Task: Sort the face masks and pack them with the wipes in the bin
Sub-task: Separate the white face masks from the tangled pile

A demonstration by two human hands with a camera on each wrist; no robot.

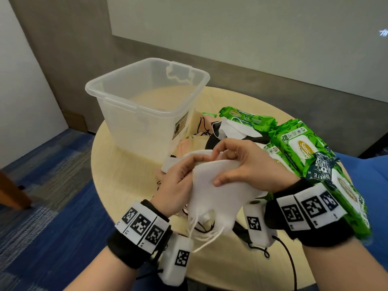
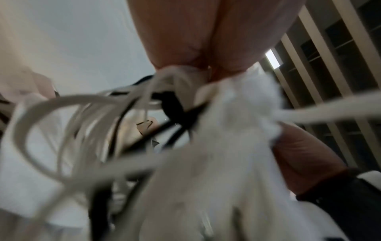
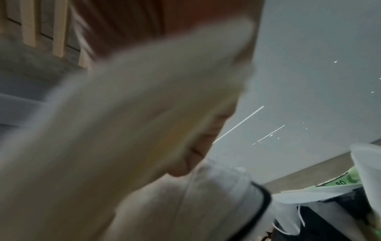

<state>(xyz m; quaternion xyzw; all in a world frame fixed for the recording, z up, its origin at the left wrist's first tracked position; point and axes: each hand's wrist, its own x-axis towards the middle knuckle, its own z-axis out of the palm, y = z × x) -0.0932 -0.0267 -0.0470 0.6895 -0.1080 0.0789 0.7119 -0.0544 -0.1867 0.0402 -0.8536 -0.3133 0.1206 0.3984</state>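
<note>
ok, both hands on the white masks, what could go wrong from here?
1. White ear loops dangle under the white mask stack above black cords on the table; they may snag and drag other masks along.
2. Left hand and right hand grip only the top edge; the stack could fan out before reaching the bin.

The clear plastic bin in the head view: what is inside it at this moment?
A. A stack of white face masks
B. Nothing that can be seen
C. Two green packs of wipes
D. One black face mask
B: through the clear plastic bin only the table shows, while the green wipe packs lie outside it and both hands hold the white face masks in front of it.
</note>
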